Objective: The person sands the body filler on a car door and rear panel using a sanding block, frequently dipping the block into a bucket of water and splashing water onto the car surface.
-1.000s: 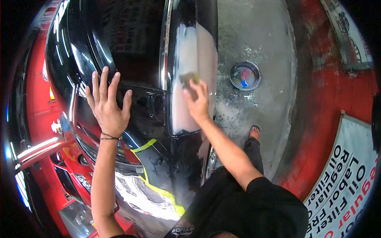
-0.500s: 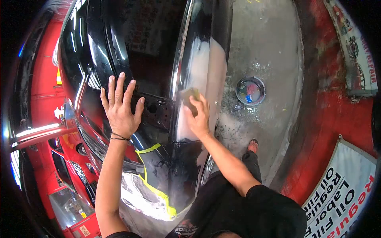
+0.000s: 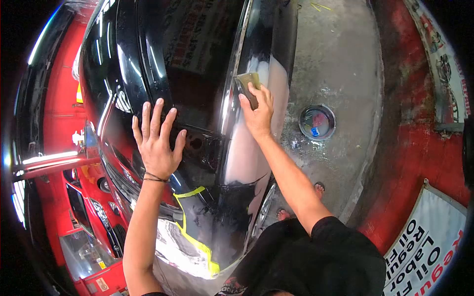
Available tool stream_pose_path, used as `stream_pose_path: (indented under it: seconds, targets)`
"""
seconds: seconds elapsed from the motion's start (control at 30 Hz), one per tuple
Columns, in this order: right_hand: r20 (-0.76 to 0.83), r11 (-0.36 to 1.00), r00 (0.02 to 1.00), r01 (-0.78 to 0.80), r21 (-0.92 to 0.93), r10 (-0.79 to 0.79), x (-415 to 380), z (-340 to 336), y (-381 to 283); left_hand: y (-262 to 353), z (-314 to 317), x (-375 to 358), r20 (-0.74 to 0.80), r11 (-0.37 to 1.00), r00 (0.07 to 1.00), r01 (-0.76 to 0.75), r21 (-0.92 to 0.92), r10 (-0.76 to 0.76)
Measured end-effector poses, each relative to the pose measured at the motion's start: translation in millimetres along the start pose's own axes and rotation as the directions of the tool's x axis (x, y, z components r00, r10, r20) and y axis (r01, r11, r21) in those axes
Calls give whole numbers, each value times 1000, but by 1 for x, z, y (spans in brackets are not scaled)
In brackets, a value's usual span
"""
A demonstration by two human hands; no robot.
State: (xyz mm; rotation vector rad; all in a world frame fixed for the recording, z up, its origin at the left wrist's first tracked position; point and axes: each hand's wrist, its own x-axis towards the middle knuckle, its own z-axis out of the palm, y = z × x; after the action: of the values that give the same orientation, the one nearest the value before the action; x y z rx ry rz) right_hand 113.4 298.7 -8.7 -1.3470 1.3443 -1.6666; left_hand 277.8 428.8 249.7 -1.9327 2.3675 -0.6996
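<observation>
A sanding block (image 3: 248, 88), flat with an olive-coloured face, is gripped in my right hand (image 3: 259, 113) against the side of a black car (image 3: 197, 197). Pale filler or primer (image 3: 247, 153) covers a patch of that panel below and around the block. With fingers spread, my left hand (image 3: 158, 138) lies flat on the glossy dark bodywork and holds nothing. Yellow-green masking tape (image 3: 190, 193) runs along the corner nearer me. It edges a crinkled clear plastic sheet (image 3: 177, 241) over the lamp area.
A round dark basin (image 3: 317, 122) with water, a blue item and a reddish item stands on the wet concrete floor (image 3: 340, 64) to the right. Beyond it rises a red wall (image 3: 419, 148) with a printed banner (image 3: 424, 241). A red car (image 3: 94, 207) is at the left.
My right hand has slid the sanding block up and away along the pale patch. My left hand keeps its place on the car. The view has shifted slightly, and a second foot now shows.
</observation>
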Motion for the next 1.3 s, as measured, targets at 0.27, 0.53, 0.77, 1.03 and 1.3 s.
stream_pose_path:
  seconds: [0.27,0.53,0.77,1.03,1.3]
  targets:
    - [-67,985,987,-139,104,147,60,3,49,-3,-2,-1,-20,1000,1000,-7,-28,7]
    - [345,973,913,-231,-1,217,-135,-77,-39,-4,-16,-9,-24,999,1000,-14,-40,13]
    - [462,998,884,-59,-33,68,-71,-234,1,-4,-12,-17,-42,1000,999,8,25,-7]
    - [463,770,643,-344,-537,610,-143,-566,123,97,4,-9,-315,931,905,184,-314,-285]
    - [-28,50,69,-900,-432,997,-251,-812,169,386,245,-158,908,761,298,501,-411,294]
